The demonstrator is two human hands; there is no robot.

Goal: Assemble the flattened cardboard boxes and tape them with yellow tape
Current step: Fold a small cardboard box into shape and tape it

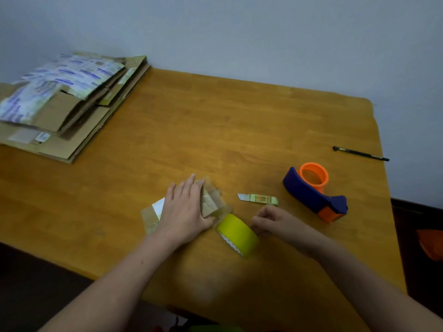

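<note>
1. Head view: left hand (185, 209) presses flat, fingers straight, steadying a small flattened box (211, 203); right hand (271, 221) pinches the yellow tape roll (237, 233) beside it, likely freeing its end.
2. One roll, one tape dispenser (314, 190), one cutter (259, 198), one stack of flattened boxes (67, 104), number unclear.

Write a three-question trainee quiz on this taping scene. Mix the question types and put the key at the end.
1. True or false: the left hand lies flat on the small cardboard box.
2. Multiple choice: the yellow tape roll lies nearest to which? A, the right hand; B, the thin black tool; C, the stack of flattened boxes.
3. Fill in: the round core of the tape dispenser is ____.
Key: 1 true; 2 A; 3 orange.
</note>
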